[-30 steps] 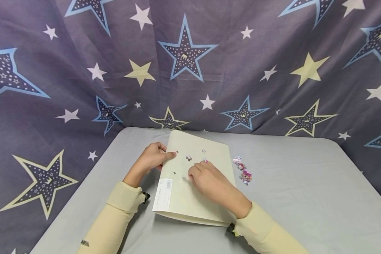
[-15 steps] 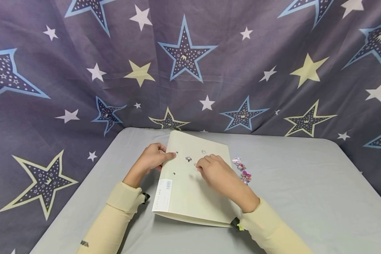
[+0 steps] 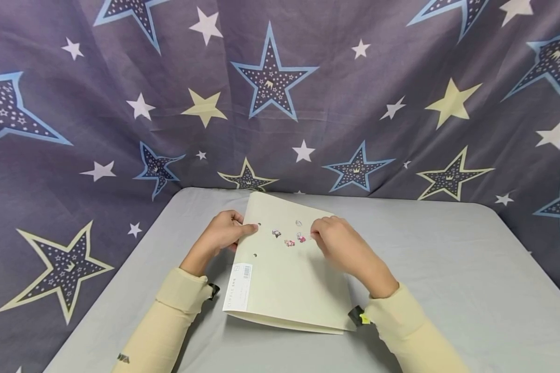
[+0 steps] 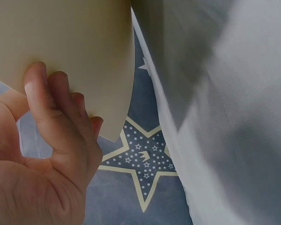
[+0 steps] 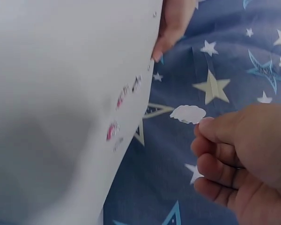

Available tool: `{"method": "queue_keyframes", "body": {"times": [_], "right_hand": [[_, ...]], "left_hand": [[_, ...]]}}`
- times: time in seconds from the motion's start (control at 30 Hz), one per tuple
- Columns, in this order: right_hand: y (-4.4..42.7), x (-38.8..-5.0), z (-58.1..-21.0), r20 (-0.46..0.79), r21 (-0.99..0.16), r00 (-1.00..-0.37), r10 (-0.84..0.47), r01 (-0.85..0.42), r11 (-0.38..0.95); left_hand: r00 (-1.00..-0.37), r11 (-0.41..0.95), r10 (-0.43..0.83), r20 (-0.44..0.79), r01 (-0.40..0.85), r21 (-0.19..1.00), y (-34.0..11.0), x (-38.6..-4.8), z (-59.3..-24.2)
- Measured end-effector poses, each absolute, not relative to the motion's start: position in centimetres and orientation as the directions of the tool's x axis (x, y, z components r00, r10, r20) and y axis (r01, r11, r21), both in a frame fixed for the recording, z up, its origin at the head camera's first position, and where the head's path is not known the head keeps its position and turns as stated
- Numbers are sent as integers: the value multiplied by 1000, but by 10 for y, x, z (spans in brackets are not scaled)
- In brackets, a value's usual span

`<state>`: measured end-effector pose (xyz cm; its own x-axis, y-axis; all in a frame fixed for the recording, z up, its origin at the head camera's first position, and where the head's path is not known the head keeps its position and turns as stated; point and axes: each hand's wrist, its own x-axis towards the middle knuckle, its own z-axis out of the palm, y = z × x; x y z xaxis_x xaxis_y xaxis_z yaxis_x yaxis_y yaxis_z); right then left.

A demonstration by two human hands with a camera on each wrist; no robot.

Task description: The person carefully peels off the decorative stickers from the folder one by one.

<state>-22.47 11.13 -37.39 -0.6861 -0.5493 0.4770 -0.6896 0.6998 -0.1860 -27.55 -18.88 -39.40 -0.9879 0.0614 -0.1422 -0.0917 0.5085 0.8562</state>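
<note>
A cream file folder (image 3: 280, 290) stands tilted on the table. My left hand (image 3: 225, 230) grips its left edge, thumb on the front cover and fingers behind, as the left wrist view shows. Several small stickers lie on the cover: a dark one (image 3: 276, 233), a pink one (image 3: 289, 243), another pink one (image 3: 301, 237) and a pale one (image 3: 298, 223). Just above the cover's right side, my right hand (image 3: 345, 246) pinches a small sticker (image 5: 188, 114) between thumb and forefinger. Its white, wavy-edged side faces the right wrist camera; the printed side is hidden.
A white label (image 3: 238, 287) and two punched holes mark the folder's left side. The grey-covered table (image 3: 448, 269) extends to the right. Behind it hangs a purple star-patterned curtain (image 3: 336, 134).
My right hand has moved right and slightly up across the cover, uncovering the two pink stickers. The stickers on the table are now hidden behind it. My left hand has kept its hold.
</note>
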Motion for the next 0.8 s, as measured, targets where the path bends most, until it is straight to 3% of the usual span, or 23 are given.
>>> {"method": "queue_keyframes", "body": {"times": [0.4,0.8], "right_hand": [[144,-242,-376,375,-243,-794,-479,-583,776],[165,-254,-383,296,-282,-848,-440,-518,808]], "left_hand": [[-988,507,69,-139,-85,857,-189,-276,-396],[-988,505,69,-136,-83,859,-189,-274,-395]]}}
